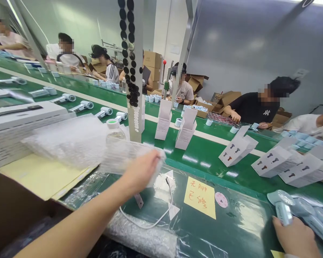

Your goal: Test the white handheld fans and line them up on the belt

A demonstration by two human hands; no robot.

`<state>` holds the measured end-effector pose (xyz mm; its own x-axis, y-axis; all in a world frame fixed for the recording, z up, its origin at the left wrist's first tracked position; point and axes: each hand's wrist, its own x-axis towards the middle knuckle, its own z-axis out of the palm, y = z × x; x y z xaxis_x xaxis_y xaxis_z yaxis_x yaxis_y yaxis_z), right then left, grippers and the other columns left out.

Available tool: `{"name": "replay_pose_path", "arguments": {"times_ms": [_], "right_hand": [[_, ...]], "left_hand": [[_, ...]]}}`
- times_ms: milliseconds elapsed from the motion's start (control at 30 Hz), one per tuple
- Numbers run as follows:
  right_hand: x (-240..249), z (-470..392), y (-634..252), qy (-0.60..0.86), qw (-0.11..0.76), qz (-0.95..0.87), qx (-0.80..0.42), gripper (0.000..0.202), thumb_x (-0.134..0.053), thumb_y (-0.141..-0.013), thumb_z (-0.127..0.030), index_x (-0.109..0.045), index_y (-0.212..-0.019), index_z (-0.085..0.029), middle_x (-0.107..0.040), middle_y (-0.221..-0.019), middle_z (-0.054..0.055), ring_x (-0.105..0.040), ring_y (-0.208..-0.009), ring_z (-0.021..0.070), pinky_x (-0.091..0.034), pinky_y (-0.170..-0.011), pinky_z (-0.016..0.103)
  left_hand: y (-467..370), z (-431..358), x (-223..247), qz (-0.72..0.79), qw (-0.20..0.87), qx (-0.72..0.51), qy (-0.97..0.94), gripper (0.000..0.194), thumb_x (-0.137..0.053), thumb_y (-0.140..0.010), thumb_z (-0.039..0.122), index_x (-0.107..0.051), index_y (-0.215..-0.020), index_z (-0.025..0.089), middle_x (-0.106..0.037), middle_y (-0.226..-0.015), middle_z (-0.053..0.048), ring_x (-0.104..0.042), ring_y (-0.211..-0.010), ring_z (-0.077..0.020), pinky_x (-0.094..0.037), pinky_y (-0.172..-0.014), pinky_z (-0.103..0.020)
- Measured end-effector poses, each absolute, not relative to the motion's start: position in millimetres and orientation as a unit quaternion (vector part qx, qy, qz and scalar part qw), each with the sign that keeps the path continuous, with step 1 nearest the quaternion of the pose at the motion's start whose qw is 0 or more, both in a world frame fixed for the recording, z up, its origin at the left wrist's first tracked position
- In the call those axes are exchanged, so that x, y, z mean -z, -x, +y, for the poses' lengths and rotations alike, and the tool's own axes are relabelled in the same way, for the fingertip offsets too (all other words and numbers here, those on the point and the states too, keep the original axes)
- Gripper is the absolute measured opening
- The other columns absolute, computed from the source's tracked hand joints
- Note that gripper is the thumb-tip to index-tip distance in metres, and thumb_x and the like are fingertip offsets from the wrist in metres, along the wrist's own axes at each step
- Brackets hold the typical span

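Note:
My left hand (141, 170) is closed on the edge of a translucent plastic bag (118, 156), lifted over the near worktop. Beside it on the left lies more of the same wrapping (67, 138). At the lower right, my right hand (296, 234) has its fingers round the handle of a pale blue handheld device (283, 206) with a round ribbed head. Several similar devices (307, 208) lie against it on the right. Between my hands are a white cable (161, 218) and a yellow note (200, 197) with red handwriting.
Beyond the worktop runs a green conveyor (204, 157) with open white boxes (187, 129) and devices (83, 105). A metal post (136, 71) stands ahead of my left hand. A cardboard box (18, 215) is at the lower left. Several people sit across the belt.

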<state>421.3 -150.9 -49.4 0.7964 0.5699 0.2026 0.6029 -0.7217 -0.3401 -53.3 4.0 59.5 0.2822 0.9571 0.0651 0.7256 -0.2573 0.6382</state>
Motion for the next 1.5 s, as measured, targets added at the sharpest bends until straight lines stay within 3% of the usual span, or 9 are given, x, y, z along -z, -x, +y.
{"name": "replay_pose_path", "arguments": {"times_ms": [133,333,467,667,867,1033,1200,1333,1500], "right_hand": [[33,-138,-348,0.887,0.224,-0.4,-0.052,0.025,-0.052,-0.076,-0.046,-0.06,-0.073,-0.023,-0.069,-0.075,0.019,-0.067,-0.075,0.0398,-0.053,-0.069,0.051],[30,-116,-203,0.707,0.378,-0.543,-0.25,0.051,-0.055,-0.084,-0.053,-0.067,-0.118,-0.018,-0.075,-0.111,0.013,-0.072,-0.095,0.0311,-0.058,-0.082,0.04],[43,-107,-147,0.676,0.377,-0.586,-0.24,0.05,-0.051,-0.091,-0.044,-0.06,-0.132,-0.018,-0.07,-0.13,0.013,-0.069,-0.115,0.0294,-0.055,-0.095,0.037],[52,-109,-139,0.67,0.313,-0.662,-0.121,0.04,-0.048,-0.094,-0.028,-0.061,-0.131,-0.021,-0.077,-0.114,0.011,-0.075,-0.1,0.0295,-0.06,-0.08,0.037],[30,-114,-143,0.645,0.227,-0.73,0.017,0.039,-0.051,-0.094,-0.02,-0.062,-0.13,-0.018,-0.073,-0.087,0.01,-0.073,-0.071,0.0274,-0.058,-0.062,0.036],[3,-114,-141,0.604,0.17,-0.777,0.052,0.045,-0.057,-0.086,-0.013,-0.063,-0.13,-0.019,-0.069,-0.079,0.007,-0.069,-0.066,0.0256,-0.052,-0.054,0.031],[-10,-107,-148,0.65,0.36,-0.635,-0.212,0.025,-0.055,-0.09,-0.031,-0.067,-0.11,-0.02,-0.069,-0.078,0.004,-0.065,-0.066,0.0205,-0.05,-0.058,0.029],[-17,-106,-145,0.561,0.509,-0.407,-0.51,0.044,-0.056,-0.088,-0.062,-0.056,-0.078,-0.019,-0.053,-0.058,-0.005,-0.034,-0.036,0.0065,-0.02,-0.035,0.02],[-49,-123,-136,0.412,0.449,-0.5,-0.615,0.055,-0.064,-0.08,-0.07,-0.062,-0.098,-0.018,-0.06,-0.064,-0.002,-0.039,-0.041,0.0058,-0.023,-0.038,0.019]], "left_hand": [[15,12,-7,0.454,0.345,-0.123,-0.812,0.026,-0.045,-0.085,0.018,-0.069,-0.097,0.02,-0.075,-0.101,-0.009,-0.067,-0.096,-0.027,-0.048,-0.088,-0.038],[13,14,20,0.449,0.415,-0.154,-0.777,0.019,-0.058,-0.077,0.022,-0.071,-0.09,0.02,-0.074,-0.089,-0.007,-0.066,-0.092,-0.0284,-0.048,-0.088,-0.038],[21,24,23,0.471,0.467,-0.22,-0.716,0.028,-0.049,-0.084,0.027,-0.063,-0.106,0.018,-0.067,-0.082,-0.004,-0.063,-0.077,-0.0198,-0.05,-0.072,-0.029],[33,33,0,0.48,0.485,-0.257,-0.684,0.034,-0.038,-0.089,0.022,-0.05,-0.12,0.017,-0.043,-0.065,0.006,-0.046,-0.057,-0.0138,-0.04,-0.056,-0.024],[35,-6,-34,0.392,0.157,-0.178,-0.889,0.046,-0.038,-0.09,0.008,-0.056,-0.131,0.02,-0.067,-0.094,-0.008,-0.063,-0.089,-0.024,-0.05,-0.082,-0.04],[33,-20,-39,0.275,0.061,-0.186,-0.941,0.042,-0.045,-0.09,0.004,-0.055,-0.129,0.016,-0.068,-0.088,-0.007,-0.063,-0.083,-0.0216,-0.051,-0.074,-0.033],[41,-29,-50,0.191,0.0,-0.163,-0.968,0.043,-0.048,-0.086,-0.002,-0.054,-0.125,0.014,-0.068,-0.083,-0.004,-0.062,-0.076,-0.0203,-0.047,-0.069,-0.032],[43,-44,-73,0.212,0.045,-0.191,-0.957,0.046,-0.043,-0.087,0.0,-0.052,-0.127,0.019,-0.069,-0.086,-0.003,-0.063,-0.076,-0.0188,-0.046,-0.068,-0.03],[39,-48,-108,0.242,0.295,-0.333,-0.862,0.032,-0.045,-0.095,0.015,-0.051,-0.124,0.026,-0.063,-0.08,0.002,-0.059,-0.066,-0.0125,-0.047,-0.062,-0.024]]}}
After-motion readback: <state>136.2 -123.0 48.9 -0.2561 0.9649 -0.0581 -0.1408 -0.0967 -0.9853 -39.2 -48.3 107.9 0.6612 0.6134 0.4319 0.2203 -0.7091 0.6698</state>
